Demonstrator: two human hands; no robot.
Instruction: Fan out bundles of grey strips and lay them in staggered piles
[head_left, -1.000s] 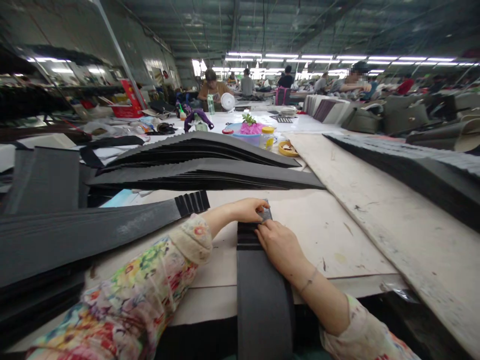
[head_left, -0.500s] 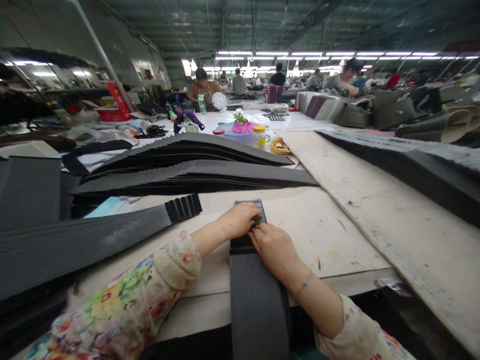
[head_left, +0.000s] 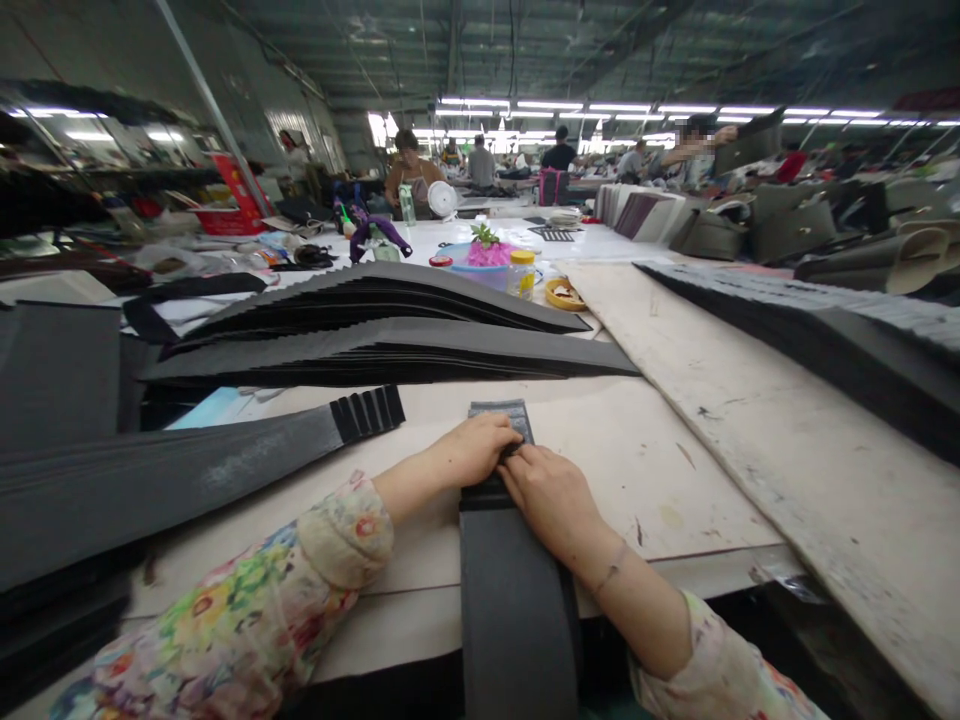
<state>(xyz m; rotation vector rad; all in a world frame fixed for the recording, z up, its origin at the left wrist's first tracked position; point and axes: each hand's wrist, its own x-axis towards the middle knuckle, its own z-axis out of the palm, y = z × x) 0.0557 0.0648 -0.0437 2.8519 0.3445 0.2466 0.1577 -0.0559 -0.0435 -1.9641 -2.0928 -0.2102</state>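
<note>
We have drawn our left hand (head_left: 480,446) back from the far tip of the strips (head_left: 514,590) over the last second, and that tip now shows bare beyond our fingers. At the right, a co-worker (head_left: 690,152) now holds up a dark piece (head_left: 750,142). Our left fingers curl down onto the strips; our right hand (head_left: 553,497) sits just nearer, against the left, its fingers bent over the right side. We cannot tell whether either one pinches a layer.

The strips lie across the near edge of the bench (head_left: 615,440), running over it towards us. Their wide near part is smooth, matt charcoal grey; by our hands they turn black, with a ridge crossing them. The far tip is squared off, with pale lines and whitish scuffs.

Towards the bench's left side lies a similar stack (head_left: 262,458), chalky smudges on its grey face and black stepped bands at its end. Farther back, two fanned piles (head_left: 465,340) lie one behind the other, grey on top, black along their layered sides.
</note>
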